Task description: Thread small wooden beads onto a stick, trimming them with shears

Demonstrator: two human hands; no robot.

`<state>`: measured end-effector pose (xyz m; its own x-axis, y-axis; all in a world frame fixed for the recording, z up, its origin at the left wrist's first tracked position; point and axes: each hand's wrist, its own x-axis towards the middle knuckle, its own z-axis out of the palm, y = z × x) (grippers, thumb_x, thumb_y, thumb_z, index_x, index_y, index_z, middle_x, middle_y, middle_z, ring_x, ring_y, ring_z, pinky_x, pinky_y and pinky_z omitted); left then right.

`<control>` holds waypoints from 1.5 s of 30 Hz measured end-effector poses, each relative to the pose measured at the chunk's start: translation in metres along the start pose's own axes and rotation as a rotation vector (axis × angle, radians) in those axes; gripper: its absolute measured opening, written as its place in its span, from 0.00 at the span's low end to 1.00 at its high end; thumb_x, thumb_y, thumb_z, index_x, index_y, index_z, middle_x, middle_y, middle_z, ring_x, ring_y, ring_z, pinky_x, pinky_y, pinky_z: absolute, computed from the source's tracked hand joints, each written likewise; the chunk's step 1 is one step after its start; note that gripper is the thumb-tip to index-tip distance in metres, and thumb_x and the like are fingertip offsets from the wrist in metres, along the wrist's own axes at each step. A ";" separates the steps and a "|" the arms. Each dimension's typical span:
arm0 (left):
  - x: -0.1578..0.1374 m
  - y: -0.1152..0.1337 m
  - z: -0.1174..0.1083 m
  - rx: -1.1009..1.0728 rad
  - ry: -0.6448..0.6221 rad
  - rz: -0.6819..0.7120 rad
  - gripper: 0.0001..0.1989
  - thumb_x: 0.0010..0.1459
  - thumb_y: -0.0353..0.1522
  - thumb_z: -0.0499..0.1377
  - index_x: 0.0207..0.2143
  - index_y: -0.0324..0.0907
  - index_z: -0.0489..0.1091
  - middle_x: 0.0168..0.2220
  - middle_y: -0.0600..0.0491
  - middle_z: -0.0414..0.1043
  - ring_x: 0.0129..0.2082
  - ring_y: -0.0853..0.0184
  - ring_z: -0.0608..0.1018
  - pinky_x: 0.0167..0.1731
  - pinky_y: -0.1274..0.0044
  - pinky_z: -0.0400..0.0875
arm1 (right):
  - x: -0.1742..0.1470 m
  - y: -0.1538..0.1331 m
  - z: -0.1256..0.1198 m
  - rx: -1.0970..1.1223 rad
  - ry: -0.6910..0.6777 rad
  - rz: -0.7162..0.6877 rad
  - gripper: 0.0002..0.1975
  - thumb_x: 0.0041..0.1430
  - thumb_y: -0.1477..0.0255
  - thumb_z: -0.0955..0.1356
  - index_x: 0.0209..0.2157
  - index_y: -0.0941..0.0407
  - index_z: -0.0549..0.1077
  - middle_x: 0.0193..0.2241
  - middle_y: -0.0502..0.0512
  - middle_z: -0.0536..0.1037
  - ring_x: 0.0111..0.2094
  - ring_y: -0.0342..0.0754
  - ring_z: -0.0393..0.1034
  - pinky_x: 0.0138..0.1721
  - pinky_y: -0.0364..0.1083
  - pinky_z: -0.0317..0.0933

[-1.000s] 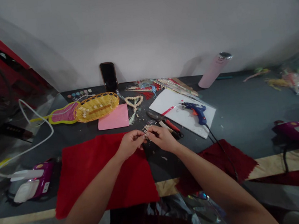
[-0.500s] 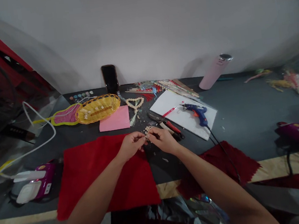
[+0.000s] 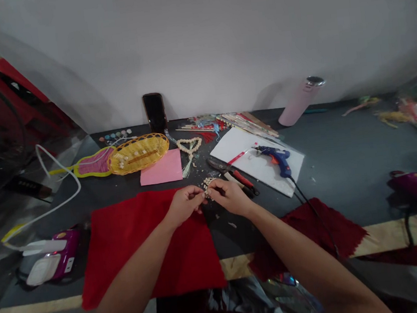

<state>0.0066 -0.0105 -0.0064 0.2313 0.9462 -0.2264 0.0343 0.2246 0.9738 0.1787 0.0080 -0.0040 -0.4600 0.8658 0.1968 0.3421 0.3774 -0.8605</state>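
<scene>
Head view has shifted slightly, fingers (image 3: 198, 197) still meeting beside pale beads (image 3: 207, 181).

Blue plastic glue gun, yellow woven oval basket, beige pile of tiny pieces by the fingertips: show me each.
Blue plastic glue gun (image 3: 281, 159), head view: where barrel meets handle.
Yellow woven oval basket (image 3: 156, 144), head view: inner wall, toward its right end.
Beige pile of tiny pieces (image 3: 207, 181), head view: exposed middle.

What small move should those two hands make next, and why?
Perhaps ease the right hand slightly away from the left hand for a look: they come together beside small pale pieces, and anything between them is too small to tell.
</scene>
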 end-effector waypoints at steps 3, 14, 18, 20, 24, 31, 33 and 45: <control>-0.001 0.001 0.000 0.011 0.007 -0.009 0.11 0.48 0.37 0.60 0.29 0.37 0.68 0.23 0.55 0.72 0.14 0.78 0.66 0.16 0.82 0.67 | 0.000 0.001 0.000 -0.032 -0.005 -0.022 0.10 0.60 0.66 0.60 0.28 0.55 0.66 0.22 0.48 0.65 0.22 0.41 0.55 0.24 0.41 0.51; 0.001 -0.002 -0.004 -0.117 0.063 0.074 0.10 0.49 0.36 0.59 0.27 0.37 0.69 0.21 0.55 0.71 0.14 0.78 0.65 0.17 0.82 0.64 | 0.004 0.010 -0.014 -0.578 0.019 -0.088 0.11 0.62 0.69 0.59 0.35 0.56 0.71 0.34 0.57 0.74 0.37 0.48 0.67 0.40 0.46 0.58; 0.002 0.000 -0.004 -0.193 0.080 0.059 0.11 0.47 0.37 0.61 0.27 0.37 0.69 0.21 0.55 0.71 0.14 0.79 0.62 0.17 0.82 0.64 | 0.003 0.018 -0.015 -0.575 0.041 -0.113 0.11 0.62 0.70 0.59 0.40 0.54 0.71 0.37 0.57 0.74 0.39 0.48 0.66 0.42 0.46 0.58; 0.002 0.002 -0.005 -0.230 0.087 0.050 0.11 0.46 0.37 0.61 0.27 0.38 0.68 0.21 0.55 0.71 0.13 0.79 0.62 0.16 0.82 0.64 | 0.002 0.024 -0.022 -0.585 0.094 -0.104 0.12 0.62 0.70 0.58 0.41 0.54 0.71 0.38 0.57 0.73 0.41 0.49 0.65 0.44 0.47 0.57; 0.003 0.004 -0.006 -0.286 0.085 0.039 0.11 0.47 0.37 0.61 0.27 0.37 0.68 0.21 0.55 0.71 0.14 0.80 0.61 0.17 0.82 0.63 | -0.001 0.031 -0.043 -0.722 0.183 -0.031 0.11 0.61 0.69 0.60 0.40 0.55 0.70 0.37 0.59 0.72 0.41 0.52 0.64 0.46 0.51 0.55; 0.002 0.006 -0.006 -0.315 0.097 0.022 0.12 0.46 0.38 0.62 0.28 0.37 0.68 0.21 0.56 0.70 0.14 0.80 0.60 0.17 0.82 0.62 | -0.003 0.026 -0.055 -0.903 0.074 0.021 0.09 0.56 0.66 0.65 0.33 0.57 0.70 0.34 0.61 0.71 0.40 0.54 0.62 0.43 0.52 0.55; 0.003 0.007 -0.005 -0.318 0.101 0.020 0.13 0.46 0.38 0.62 0.29 0.38 0.68 0.21 0.56 0.70 0.14 0.80 0.59 0.17 0.82 0.62 | -0.002 0.026 -0.052 -0.929 0.059 0.026 0.08 0.55 0.67 0.65 0.32 0.58 0.70 0.34 0.61 0.71 0.39 0.54 0.62 0.43 0.52 0.55; 0.004 0.007 -0.006 -0.432 0.116 0.028 0.14 0.47 0.38 0.63 0.32 0.38 0.68 0.21 0.56 0.69 0.14 0.81 0.59 0.17 0.83 0.61 | 0.000 0.008 -0.056 -0.364 0.385 0.086 0.09 0.55 0.65 0.64 0.35 0.55 0.66 0.38 0.59 0.71 0.38 0.51 0.66 0.35 0.48 0.60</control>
<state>0.0018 -0.0038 -0.0007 0.1148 0.9676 -0.2250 -0.3849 0.2522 0.8878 0.2271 0.0298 0.0150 -0.1074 0.9305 0.3502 0.6588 0.3304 -0.6759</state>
